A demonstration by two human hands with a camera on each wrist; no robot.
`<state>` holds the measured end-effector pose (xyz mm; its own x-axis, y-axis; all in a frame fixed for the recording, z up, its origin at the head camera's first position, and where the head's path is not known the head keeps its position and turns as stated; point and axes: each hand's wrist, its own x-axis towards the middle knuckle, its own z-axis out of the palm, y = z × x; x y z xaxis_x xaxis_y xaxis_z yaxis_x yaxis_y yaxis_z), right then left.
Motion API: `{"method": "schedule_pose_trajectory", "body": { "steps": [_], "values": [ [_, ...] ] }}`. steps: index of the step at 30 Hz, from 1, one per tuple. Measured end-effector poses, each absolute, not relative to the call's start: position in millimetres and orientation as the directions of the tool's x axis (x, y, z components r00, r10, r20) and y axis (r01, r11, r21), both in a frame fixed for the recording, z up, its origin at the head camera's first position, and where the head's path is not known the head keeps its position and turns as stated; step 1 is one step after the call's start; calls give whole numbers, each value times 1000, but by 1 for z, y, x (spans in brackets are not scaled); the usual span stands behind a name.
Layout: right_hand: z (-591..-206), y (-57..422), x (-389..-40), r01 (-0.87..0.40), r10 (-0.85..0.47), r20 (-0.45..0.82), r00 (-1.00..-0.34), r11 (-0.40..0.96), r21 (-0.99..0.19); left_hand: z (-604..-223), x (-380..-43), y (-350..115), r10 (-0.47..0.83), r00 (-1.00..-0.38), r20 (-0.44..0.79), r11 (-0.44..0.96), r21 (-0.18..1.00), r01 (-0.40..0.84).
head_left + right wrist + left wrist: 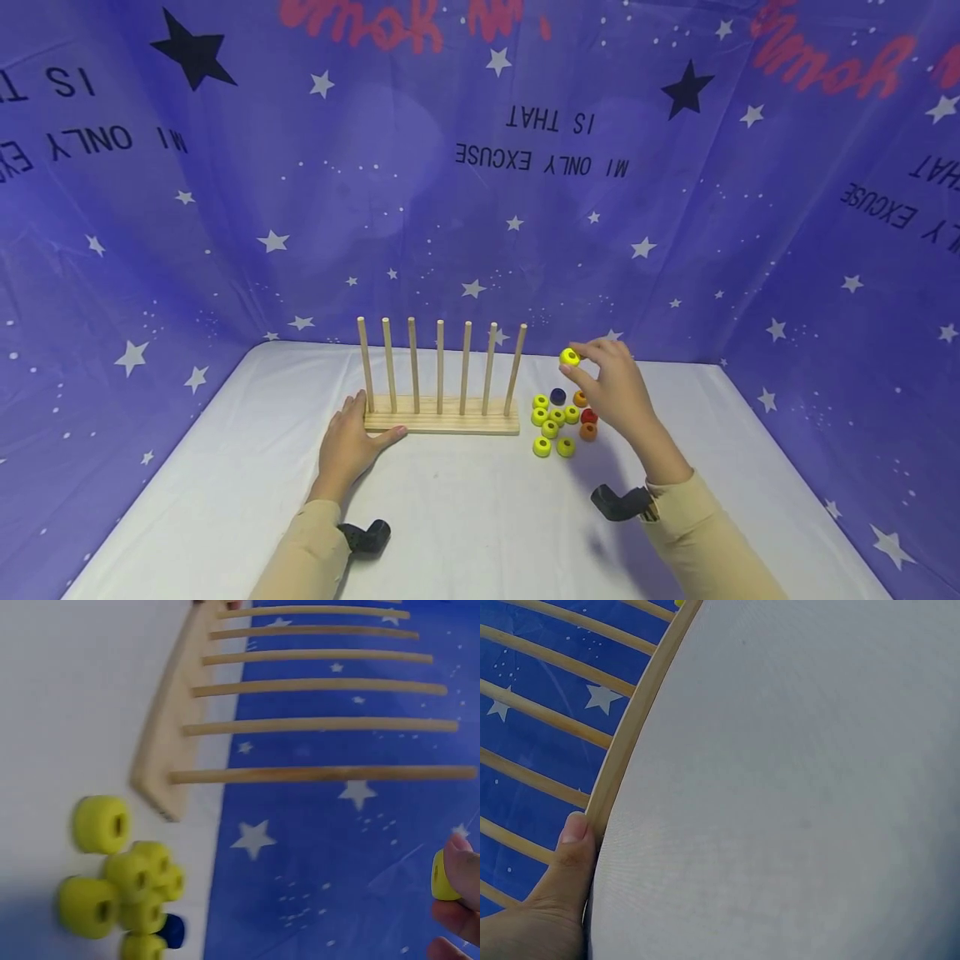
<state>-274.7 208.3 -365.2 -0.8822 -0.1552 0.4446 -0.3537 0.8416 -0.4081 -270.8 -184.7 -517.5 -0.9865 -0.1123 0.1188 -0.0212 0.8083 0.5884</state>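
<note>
A wooden peg rack (442, 423) stands on the white table, a flat base with a row of several upright pegs. My left hand (348, 442) grips its left end, thumb (574, 829) along the front edge and fingers round the far side. Up off the table, my right hand (611, 387) pinches a yellow bead (569, 357) between thumb and fingertips, to the right of the rightmost peg (516, 371). The bead's hole shows in the right wrist view, with the yellow bead (442, 877) at the right edge. All the pegs are bare.
Right of the rack lies a loose group of several yellow beads (550, 429), with a dark blue bead (558, 397), orange beads (588, 432) and a red bead (589, 416). A purple star-patterned cloth (472, 208) hangs behind and at both sides of the table (450, 517).
</note>
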Motion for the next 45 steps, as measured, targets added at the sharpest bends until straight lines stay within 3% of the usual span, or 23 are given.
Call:
{"method": "schedule_pose_trajectory", "body": {
  "steps": [18,33,45],
  "values": [
    [-310,149,-284,-516,-243,550,-799,748,-418,-515,-266,-185,-129,-982,136,813,582,-26],
    [-303,84,-296,-586,-339,547,-766,718,-376,-517,-268,-184,-131,-983,129,818,574,-34],
    [-301,13,-292,-662,-427,576,-697,693,-286,-518,-266,-184,-141,-982,122,819,572,-46]
  ]
}}
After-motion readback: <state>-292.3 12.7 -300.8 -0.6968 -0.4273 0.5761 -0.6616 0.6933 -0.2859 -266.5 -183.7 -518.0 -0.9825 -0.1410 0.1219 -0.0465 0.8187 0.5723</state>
